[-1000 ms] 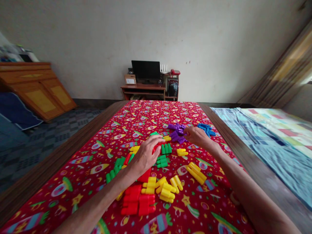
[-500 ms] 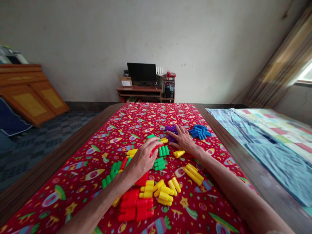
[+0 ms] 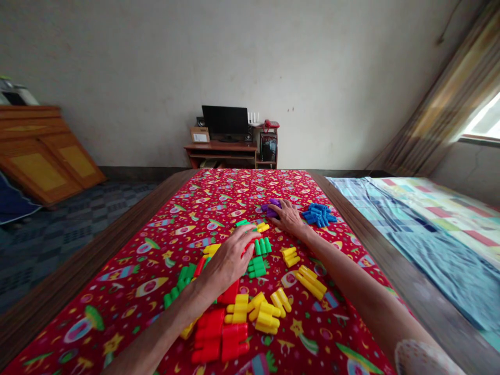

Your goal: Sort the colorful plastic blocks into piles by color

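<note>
Blocks of purple plastic [image 3: 272, 204] are lying on the far side of the spread, partly disappearing beneath the right hand [image 3: 288, 217]. A red block [image 3: 229, 292] is running under the left wrist, and another patch of red is peeking out beneath the left hand [image 3: 233, 252], too covered to make out. The left forearm is running off the near edge; a pale sleeve [image 3: 420, 357] on the right arm is also being cut off there.

The right hand is reaching palm down, its fingers moderately spread and bending over the purple pieces; whether it is gripping any, I cannot tell. The left hand is curving narrowly over the red, its grip likewise impossible to tell.

Blue blocks [image 3: 319, 214] are lying just right of the right hand. Green blocks [image 3: 257, 266] are sitting just right of the left hand, while yellow blocks [image 3: 266, 317] and a pair of large red blocks [image 3: 221, 339] are resting nearer. A red patterned cloth [image 3: 230, 182] is covering the middle of the worktop [image 3: 359, 224] beneath them all.
</note>
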